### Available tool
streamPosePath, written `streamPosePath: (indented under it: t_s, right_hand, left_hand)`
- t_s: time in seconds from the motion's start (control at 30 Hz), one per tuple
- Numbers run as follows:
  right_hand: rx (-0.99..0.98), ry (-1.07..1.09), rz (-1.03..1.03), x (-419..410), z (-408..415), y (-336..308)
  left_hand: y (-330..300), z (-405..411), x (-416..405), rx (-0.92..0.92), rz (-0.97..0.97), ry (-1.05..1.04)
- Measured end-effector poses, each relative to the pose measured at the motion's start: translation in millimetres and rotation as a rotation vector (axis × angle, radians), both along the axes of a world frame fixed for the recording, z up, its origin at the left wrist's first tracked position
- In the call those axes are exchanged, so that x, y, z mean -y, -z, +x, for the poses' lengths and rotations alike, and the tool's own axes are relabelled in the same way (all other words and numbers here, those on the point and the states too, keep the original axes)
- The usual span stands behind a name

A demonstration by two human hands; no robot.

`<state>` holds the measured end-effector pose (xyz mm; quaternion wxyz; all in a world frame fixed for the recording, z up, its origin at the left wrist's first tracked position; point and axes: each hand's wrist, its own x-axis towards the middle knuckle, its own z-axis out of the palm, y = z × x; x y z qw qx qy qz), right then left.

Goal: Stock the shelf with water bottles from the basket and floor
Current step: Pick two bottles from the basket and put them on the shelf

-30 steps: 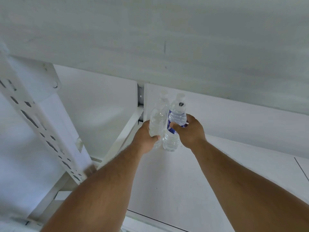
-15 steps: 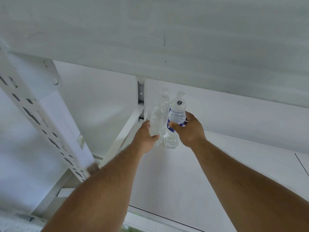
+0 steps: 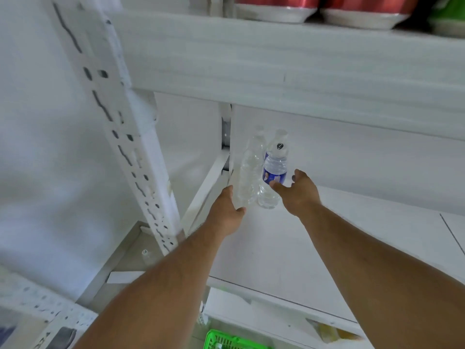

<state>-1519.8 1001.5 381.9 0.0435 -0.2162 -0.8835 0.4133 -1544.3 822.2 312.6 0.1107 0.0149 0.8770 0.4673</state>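
Two water bottles stand upright side by side at the back left corner of the white shelf (image 3: 314, 248). The left one is a clear bottle with no label (image 3: 250, 172); the right one carries a blue label (image 3: 274, 172). My left hand (image 3: 226, 210) lies against the base of the clear bottle, its thumb in front and its grip loosened. My right hand (image 3: 299, 192) is just right of the blue-label bottle with fingers spread, its thumb tip close to the label.
A perforated white upright (image 3: 130, 152) stands at the left. The upper shelf beam (image 3: 276, 66) hangs low above the bottles, with red containers (image 3: 276, 3) on top. A green basket (image 3: 231, 341) shows at the bottom edge, below the shelf front.
Both hands gripped the bottles before; now the bottles stand on the shelf and both hands have loosened and drawn back a little. My view has tilted upward.
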Motion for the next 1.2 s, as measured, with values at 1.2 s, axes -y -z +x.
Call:
streamPosePath:
  t_s: [1.2]
  right_hand:
    - [0.566,-0.492,0.440,16.4,424.6,140.1]
  left_hand:
    - [78.7,374.0,24.6,0.112,-0.783,0.546]
